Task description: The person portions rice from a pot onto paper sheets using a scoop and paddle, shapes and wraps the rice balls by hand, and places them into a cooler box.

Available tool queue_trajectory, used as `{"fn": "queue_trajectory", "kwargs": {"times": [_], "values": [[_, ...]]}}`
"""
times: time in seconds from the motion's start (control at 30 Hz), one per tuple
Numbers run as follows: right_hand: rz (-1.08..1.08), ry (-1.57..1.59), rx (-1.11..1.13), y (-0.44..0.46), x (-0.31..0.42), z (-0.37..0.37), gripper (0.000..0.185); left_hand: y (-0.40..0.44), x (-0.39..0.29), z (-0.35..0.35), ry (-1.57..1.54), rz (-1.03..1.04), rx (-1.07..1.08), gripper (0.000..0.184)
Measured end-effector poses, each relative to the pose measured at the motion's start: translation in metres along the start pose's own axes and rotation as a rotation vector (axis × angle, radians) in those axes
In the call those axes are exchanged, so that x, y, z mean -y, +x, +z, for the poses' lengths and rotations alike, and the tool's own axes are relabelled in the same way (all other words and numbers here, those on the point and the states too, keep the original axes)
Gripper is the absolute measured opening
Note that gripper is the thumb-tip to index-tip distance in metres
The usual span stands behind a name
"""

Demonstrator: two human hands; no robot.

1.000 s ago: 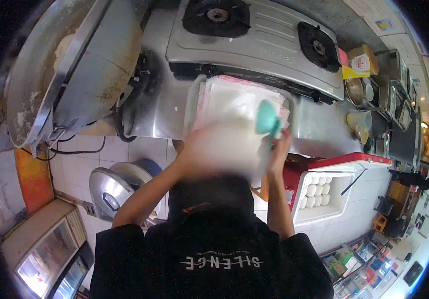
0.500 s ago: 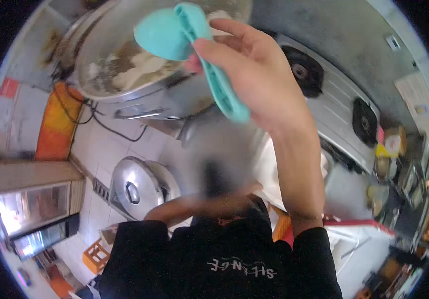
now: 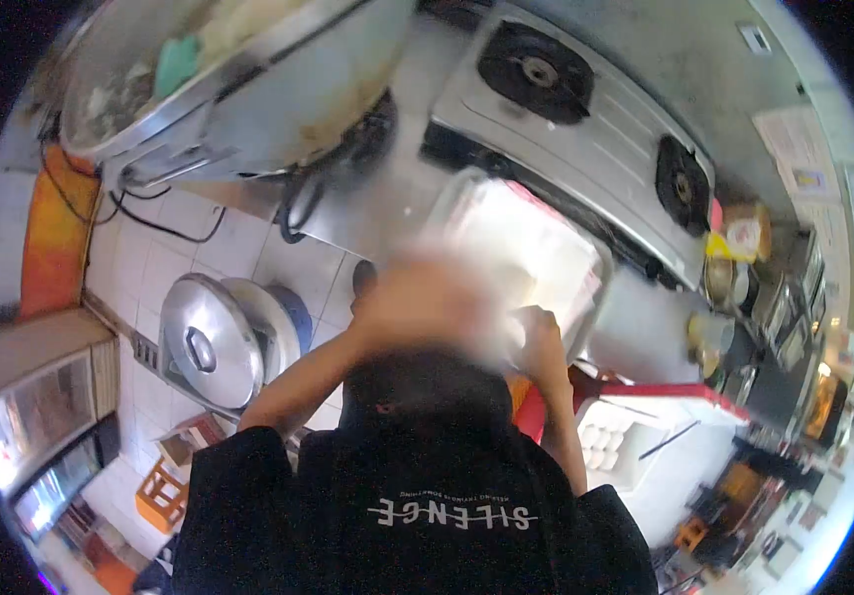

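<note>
My left hand [image 3: 425,302] is smeared by motion in front of my chest, so its fingers cannot be read. To its right, my right hand [image 3: 544,347] is closed beside a small pale shape, too blurred to name, at the near edge of a tray [image 3: 600,288]. White sheet-like material with pink edges [image 3: 546,233] lies in this tray. A teal scoop [image 3: 177,64] rests inside the large metal pot [image 3: 308,94] at the upper left, next to pale contents.
A two-burner stove [image 3: 585,119] stands behind the tray. Lidded metal pots [image 3: 211,342] are at the left. An open white cooler [image 3: 635,461] with a red lid holds several white rounded items at the lower right. Cables hang below the large pot.
The teal scoop has left my right hand and now lies in the large pot. My right hand has come down from the pot to the tray's near edge. The view has swung right.
</note>
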State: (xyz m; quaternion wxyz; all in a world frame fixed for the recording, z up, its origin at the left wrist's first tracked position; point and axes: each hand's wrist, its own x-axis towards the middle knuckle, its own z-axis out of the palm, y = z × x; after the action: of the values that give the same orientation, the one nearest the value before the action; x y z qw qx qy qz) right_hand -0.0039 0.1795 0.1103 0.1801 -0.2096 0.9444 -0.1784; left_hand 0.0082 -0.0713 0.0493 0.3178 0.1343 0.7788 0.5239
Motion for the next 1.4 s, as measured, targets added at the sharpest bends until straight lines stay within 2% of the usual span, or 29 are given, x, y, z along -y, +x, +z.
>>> {"fn": "queue_trajectory", "kwargs": {"times": [0.03, 0.07, 0.1, 0.2, 0.27, 0.3, 0.37, 0.43, 0.5, 0.57, 0.6, 0.63, 0.67, 0.7, 0.73, 0.8, 0.83, 0.87, 0.93, 0.97, 1.03, 1.07, 1.13, 1.17, 1.23, 1.3, 1.33, 1.4], "values": [[-0.007, 0.07, 0.032, -0.02, -0.021, 0.013, 0.041, -0.002, -0.014, -0.002, 0.116, 0.093, -0.134, 0.024], [-0.063, 0.174, -0.009, -0.033, -0.053, 0.042, 0.041, 0.0, -0.011, 0.002, 0.158, 0.177, -0.209, 0.023], [-0.026, 0.191, -0.068, -0.045, -0.061, 0.051, 0.038, 0.003, -0.008, 0.007, 0.206, 0.256, -0.288, 0.021], [0.025, 0.205, -0.233, -0.06, -0.085, 0.064, 0.026, 0.011, -0.001, 0.019, 0.215, 0.266, -0.23, 0.019], [0.058, 0.264, -0.407, -0.065, -0.093, 0.075, 0.028, 0.011, -0.009, 0.016, 0.454, 0.225, -0.341, 0.017], [0.07, 0.272, -0.418, -0.068, -0.094, 0.074, 0.028, 0.01, -0.007, 0.014, 0.546, 0.271, -0.326, 0.018], [0.01, 0.15, -0.514, -0.074, -0.091, 0.072, 0.029, 0.021, 0.028, 0.021, 0.605, 0.33, -0.36, 0.02], [-0.02, 0.138, -0.506, -0.083, -0.094, 0.073, 0.032, 0.017, 0.034, 0.018, 0.659, 0.381, -0.396, 0.022], [-0.048, 0.122, -0.492, -0.092, -0.099, 0.073, 0.034, 0.008, 0.033, 0.013, 0.565, 0.389, -0.209, 0.024], [-0.1, 0.287, -0.372, -0.099, -0.105, 0.072, 0.031, -0.002, 0.023, 0.014, 0.54, 0.389, -0.194, 0.021], [-0.09, 0.294, -0.37, -0.099, -0.109, 0.072, 0.031, -0.004, 0.02, 0.015, 0.514, 0.394, -0.199, 0.017], [-0.114, 0.447, -0.393, -0.097, -0.113, 0.072, 0.029, -0.002, 0.022, 0.017, 0.512, 0.389, -0.19, 0.017], [-0.141, 0.599, -0.414, -0.095, -0.117, 0.071, 0.026, 0.0, 0.024, 0.018, 0.289, 0.353, -0.227, 0.015], [-0.07, 0.679, -0.432, -0.092, -0.113, 0.064, 0.016, 0.003, 0.028, 0.019, 0.067, 0.313, -0.264, 0.013], [-0.064, 0.686, -0.429, -0.089, -0.117, 0.072, 0.016, 0.01, 0.034, 0.02, 0.066, 0.305, -0.258, 0.013], [0.295, 1.134, -0.446, -0.08, -0.127, 0.093, 0.012, 0.027, 0.042, 0.026, -0.356, -0.02, -0.373, 0.018], [0.408, 1.094, -0.518, -0.069, -0.118, 0.083, 0.013, 0.032, -0.003, 0.018, -0.348, -0.182, -0.394, 0.027], [0.416, 1.096, -0.516, -0.056, -0.12, 0.085, 0.013, 0.042, -0.001, 0.023, -0.349, -0.188, -0.388, 0.027], [0.552, 0.803, -0.532, -0.03, -0.129, 0.088, 0.018, 0.068, 0.011, 0.027, -0.415, -0.206, -0.562, 0.027], [0.557, 0.803, -0.53, -0.024, -0.132, 0.088, 0.018, 0.075, 0.017, 0.025, -0.417, -0.21, -0.559, 0.027], [0.614, 0.299, -0.378, -0.014, -0.135, 0.086, 0.018, 0.085, 0.02, 0.019, 0.084, -0.459, -0.425, 0.022], [0.609, 0.297, -0.375, -0.011, -0.136, 0.084, 0.018, 0.085, 0.02, 0.022, 0.081, -0.462, -0.43, 0.022], [0.579, 0.41, -0.464, -0.005, -0.131, 0.069, 0.018, 0.079, 0.004, 0.031, 0.242, -0.22, -0.826, 0.029], [0.573, 0.407, -0.463, 0.004, -0.132, 0.061, 0.018, 0.073, 0.011, 0.036, 0.239, -0.22, -0.833, 0.029], [0.163, 0.165, -0.714, 0.032, -0.137, 0.045, 0.029, 0.06, 0.034, 0.051, 0.71, 0.419, -0.706, 0.03], [-0.046, 0.262, -0.589, 0.071, -0.139, 0.028, 0.037, 0.054, 0.007, 0.065, 0.666, 0.642, -0.312, 0.033], [-0.053, 0.263, -0.59, 0.087, -0.143, 0.027, 0.037, 0.053, -0.008, 0.069, 0.67, 0.64, -0.318, 0.033], [-0.181, 0.098, -0.276, 0.113, -0.15, 0.024, 0.037, 0.056, -0.029, 0.07, 0.753, 0.7, -0.252, 0.036]]}}
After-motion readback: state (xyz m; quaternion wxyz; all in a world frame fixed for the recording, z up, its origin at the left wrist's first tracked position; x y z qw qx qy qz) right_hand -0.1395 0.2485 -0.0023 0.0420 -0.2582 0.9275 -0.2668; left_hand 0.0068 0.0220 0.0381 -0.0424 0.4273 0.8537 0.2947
